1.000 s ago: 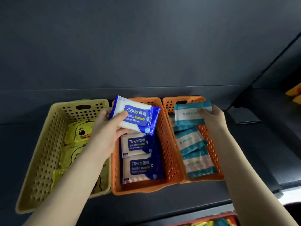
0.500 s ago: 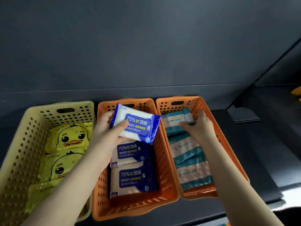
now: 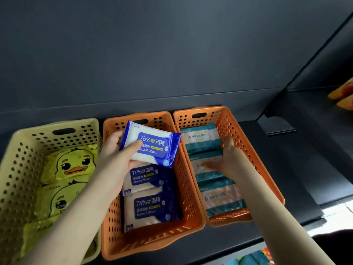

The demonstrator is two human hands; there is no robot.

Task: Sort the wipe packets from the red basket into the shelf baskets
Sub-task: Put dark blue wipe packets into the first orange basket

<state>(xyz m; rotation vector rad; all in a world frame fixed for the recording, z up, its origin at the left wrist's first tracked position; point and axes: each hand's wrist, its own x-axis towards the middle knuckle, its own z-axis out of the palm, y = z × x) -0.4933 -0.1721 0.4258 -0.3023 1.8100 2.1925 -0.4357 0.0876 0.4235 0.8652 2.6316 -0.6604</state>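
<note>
Head view: within the last second the teal packet [image 3: 200,138] has left the right hand [image 3: 227,159] and now lies flat at the back of the right orange basket [image 3: 238,134], so that placement is judged complete. The right grip is apart, fingers extended low inside the basket, holding nothing. The left hand [image 3: 114,161] hovers above the middle orange basket [image 3: 191,188], its grip clamped on the blue packet [image 3: 152,145], thumb on its face, not yet placed.

Yellow basket [image 3: 17,169], middle orange basket [image 3: 184,180] and right orange basket [image 3: 238,134] are showing as perforated moulded plastic, smooth, softly sheened. Blue packet [image 3: 152,144], duck packets [image 3: 70,165] and teal packets [image 3: 200,138] are glinting: crinkled glossy film. Shelf [image 3: 286,169] is reading dark, smooth, matt.
</note>
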